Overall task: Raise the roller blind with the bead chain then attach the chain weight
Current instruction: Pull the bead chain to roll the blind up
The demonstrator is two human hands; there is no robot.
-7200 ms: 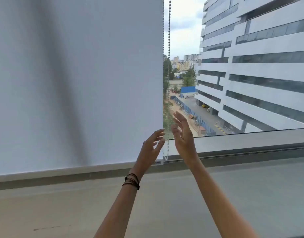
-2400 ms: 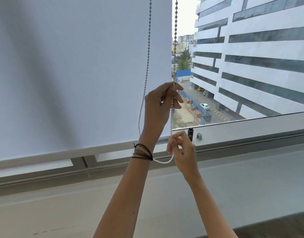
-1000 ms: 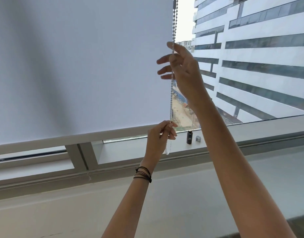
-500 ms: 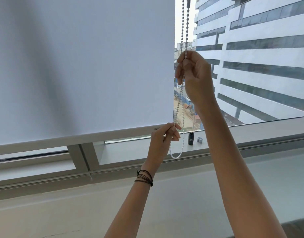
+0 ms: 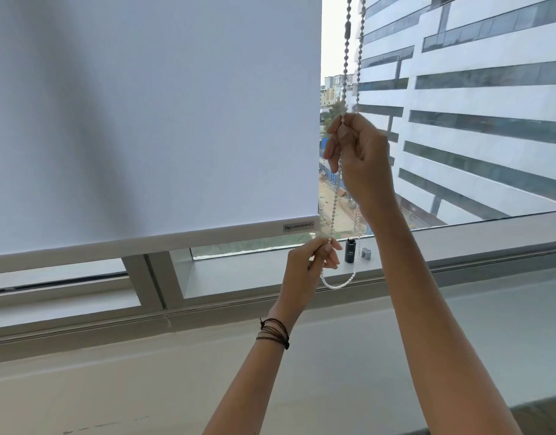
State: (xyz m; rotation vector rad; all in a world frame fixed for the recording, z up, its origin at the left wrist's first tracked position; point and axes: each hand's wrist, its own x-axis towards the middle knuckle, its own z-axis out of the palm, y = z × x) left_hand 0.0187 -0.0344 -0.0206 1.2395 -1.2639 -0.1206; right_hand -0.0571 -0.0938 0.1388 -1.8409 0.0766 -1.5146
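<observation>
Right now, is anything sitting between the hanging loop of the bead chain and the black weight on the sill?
Nothing visible does. The small black cylindrical chain weight stands upright on the grey window sill, seen inside the white bead chain's hanging loop. Only a small grey clip sits beside it. Both the left hand and right hand pinch the chain.

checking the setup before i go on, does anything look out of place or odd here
Only the black chain weight: it stands loose on the window frame beside a small grey clip, not on the bead chain. Nothing looks damaged or askew.
</observation>
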